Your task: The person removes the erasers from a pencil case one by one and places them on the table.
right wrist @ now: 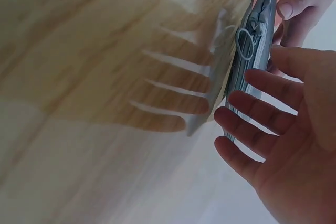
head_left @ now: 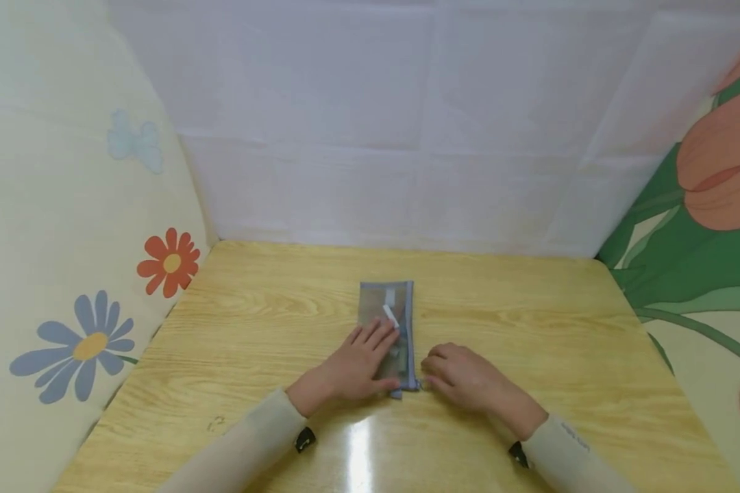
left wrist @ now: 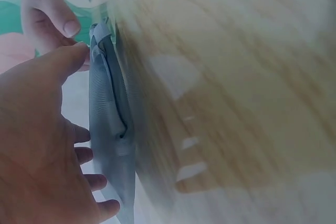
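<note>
A flat grey-blue mesh zipper pouch [head_left: 371,298] lies lengthwise on the table, with a small white piece [head_left: 390,315] showing through or on its face. My left hand [head_left: 359,361] rests over the pouch's lower half, fingers spread and straight. The zipper [head_left: 410,329] runs along the pouch's right side. At its near right corner, my right hand [head_left: 465,378] lies beside the pouch with loosely bent fingers and nothing gripped. In the right wrist view, a ring-shaped zipper pull [right wrist: 245,44] hangs at the pouch's end, close to the spread right fingers.
The pouch lies on a glossy wood-grain table [head_left: 271,308]. A white sheet [head_left: 358,137] hangs behind it. Flower-patterned cloths stand at the left [head_left: 49,226] and right [head_left: 703,301] edges. A short tab [head_left: 397,394] sticks out from the pouch's near edge.
</note>
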